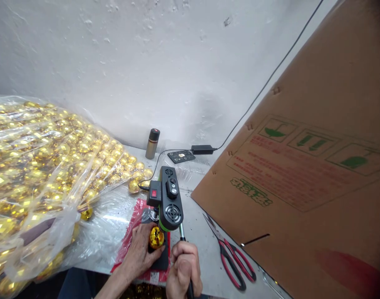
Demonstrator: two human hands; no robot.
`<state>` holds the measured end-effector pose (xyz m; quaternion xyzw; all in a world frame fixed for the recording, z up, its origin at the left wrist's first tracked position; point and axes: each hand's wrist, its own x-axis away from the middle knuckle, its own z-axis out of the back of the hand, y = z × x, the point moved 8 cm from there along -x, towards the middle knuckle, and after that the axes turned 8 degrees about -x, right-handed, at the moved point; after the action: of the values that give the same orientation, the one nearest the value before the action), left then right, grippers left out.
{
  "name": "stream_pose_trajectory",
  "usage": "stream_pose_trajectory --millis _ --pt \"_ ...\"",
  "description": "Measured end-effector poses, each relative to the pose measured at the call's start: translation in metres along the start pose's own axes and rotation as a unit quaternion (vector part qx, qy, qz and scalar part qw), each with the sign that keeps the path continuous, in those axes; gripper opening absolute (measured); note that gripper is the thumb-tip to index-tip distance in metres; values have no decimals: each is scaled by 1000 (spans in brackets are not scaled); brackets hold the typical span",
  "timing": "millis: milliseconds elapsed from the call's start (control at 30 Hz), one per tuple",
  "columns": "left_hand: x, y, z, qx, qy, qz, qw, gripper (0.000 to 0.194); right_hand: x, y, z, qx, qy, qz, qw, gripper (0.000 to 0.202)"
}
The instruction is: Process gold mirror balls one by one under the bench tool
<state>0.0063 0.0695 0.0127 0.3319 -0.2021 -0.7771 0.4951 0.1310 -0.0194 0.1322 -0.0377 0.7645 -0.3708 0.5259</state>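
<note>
My left hand (143,248) is closed around a shiny gold bauble (156,238), thumb and fingers on either side. The bauble sits just below the front end of a black bench machine (169,198) with round grilles, a red switch and a green lower edge. Its dark base (161,263) rests on a red plastic sheet (123,256). On the right, my right hand (184,270) is wrapped around the black grip of the machine's metal lever (182,232). Whether the machine touches the bauble cannot be made out.
A large clear bag (72,211) of gold baubles fills the left. Red-handled scissors (235,259) lie beside a big cardboard box (302,174) on the right. Behind the machine are a gold-and-black bottle (152,143), a dark phone-like slab (181,156) and a corded power adapter (203,149).
</note>
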Motion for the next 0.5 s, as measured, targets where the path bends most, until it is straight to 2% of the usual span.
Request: stream_pose_trajectory --millis 133,200,400,500 --pt "0 -3 -2 2 -6 17 1000 50 7 8 1 19 -28 -87 996 37" --pt "0 -3 -2 4 -2 21 1000 50 7 8 2 23 -34 -98 994 37" --pt "-2 -1 0 10 1 23 1000 49 -8 -5 -1 38 -31 27 998 38" --pt "-3 -2 0 15 -1 32 999 47 -10 -3 -1 45 -22 24 998 38"
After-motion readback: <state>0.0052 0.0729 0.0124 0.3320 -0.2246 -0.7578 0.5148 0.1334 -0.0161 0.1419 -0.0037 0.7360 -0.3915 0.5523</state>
